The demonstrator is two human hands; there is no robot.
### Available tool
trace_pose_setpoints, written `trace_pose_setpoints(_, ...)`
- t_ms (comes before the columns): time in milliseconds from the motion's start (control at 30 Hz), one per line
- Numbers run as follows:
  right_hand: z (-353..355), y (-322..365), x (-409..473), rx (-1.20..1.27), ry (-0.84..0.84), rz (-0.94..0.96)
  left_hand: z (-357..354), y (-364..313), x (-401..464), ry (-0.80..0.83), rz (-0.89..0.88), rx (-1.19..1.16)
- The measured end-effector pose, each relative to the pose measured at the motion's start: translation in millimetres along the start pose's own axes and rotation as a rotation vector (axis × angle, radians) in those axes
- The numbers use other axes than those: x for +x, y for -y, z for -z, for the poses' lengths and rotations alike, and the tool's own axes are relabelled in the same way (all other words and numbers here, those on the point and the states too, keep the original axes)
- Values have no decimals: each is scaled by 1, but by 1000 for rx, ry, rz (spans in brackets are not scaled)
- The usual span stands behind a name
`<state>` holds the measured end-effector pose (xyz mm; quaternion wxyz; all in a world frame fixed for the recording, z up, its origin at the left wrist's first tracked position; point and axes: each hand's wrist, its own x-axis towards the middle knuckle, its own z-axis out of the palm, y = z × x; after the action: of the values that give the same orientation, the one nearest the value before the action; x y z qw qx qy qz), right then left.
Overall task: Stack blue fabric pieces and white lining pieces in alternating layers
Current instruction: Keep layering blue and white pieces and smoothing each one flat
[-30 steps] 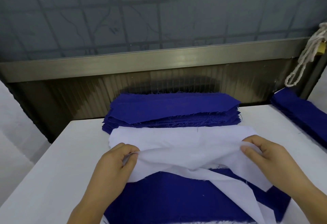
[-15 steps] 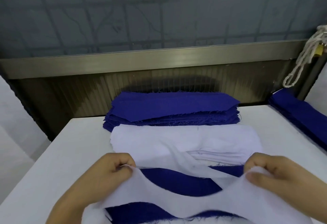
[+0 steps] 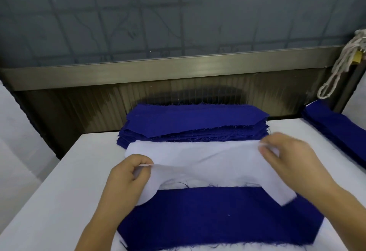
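On the white table (image 3: 59, 191), in the head view, your left hand (image 3: 128, 173) and right hand (image 3: 287, 155) each pinched an end of one white lining piece (image 3: 208, 163), held above the white lining pile (image 3: 134, 148) and just beyond the near blue fabric piece (image 3: 217, 215). To lay it well, you needed even tension and matched edges over that blue layer. No containers were visible; the blue supply stack (image 3: 194, 121) sat behind.
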<state>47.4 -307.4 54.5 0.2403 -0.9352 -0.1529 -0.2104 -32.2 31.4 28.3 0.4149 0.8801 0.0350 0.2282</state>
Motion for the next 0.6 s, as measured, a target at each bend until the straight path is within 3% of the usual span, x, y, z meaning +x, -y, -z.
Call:
trace_pose_setpoints(100,-7,-2,27,-50,-164,74,-7,-4,-1,-61,-77,-19)
trace_pose_setpoints(300,-28,-17,14,-34,-34,-17,-10,5,-3,60,-92,87)
trace_pose_setpoints(500,12,-11,-21,161,-100,-34,9,-1,-3,134,30,-39)
trace_pose_setpoints(600,24,-12,-27,297,25,-84,16,-5,-3,215,51,-57)
